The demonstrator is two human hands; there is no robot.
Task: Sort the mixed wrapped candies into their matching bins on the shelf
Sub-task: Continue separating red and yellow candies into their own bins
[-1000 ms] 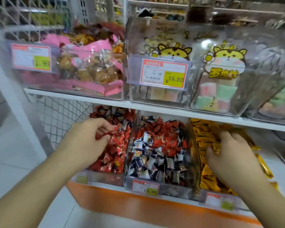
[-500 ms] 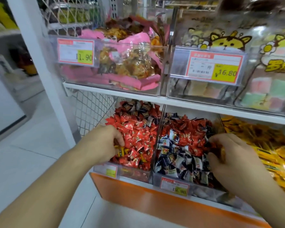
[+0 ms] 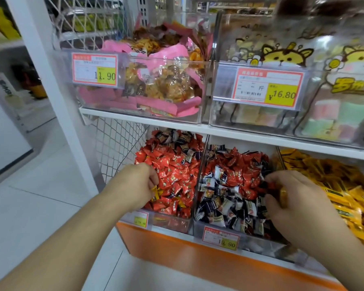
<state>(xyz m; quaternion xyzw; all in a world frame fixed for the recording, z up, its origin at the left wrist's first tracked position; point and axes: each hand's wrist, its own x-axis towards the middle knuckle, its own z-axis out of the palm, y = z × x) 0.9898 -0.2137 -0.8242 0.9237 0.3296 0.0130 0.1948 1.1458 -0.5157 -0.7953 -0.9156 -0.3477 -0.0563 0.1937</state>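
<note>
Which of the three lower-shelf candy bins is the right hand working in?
The middle bin, mixed red and dark-blue-and-white candies, tagged 19.90. The right hand is over its right side, beside the yellow-candy bin.

Pale tiled floor; white shelf upright; wire mesh panel

Clear glossy plastic bins; shiny crinkled foil-like wrappers on red candies and yellow candies. White wire mesh panel at shelf's left end. Paper price labels in clear sleeves. Smooth white shelf board.
</note>
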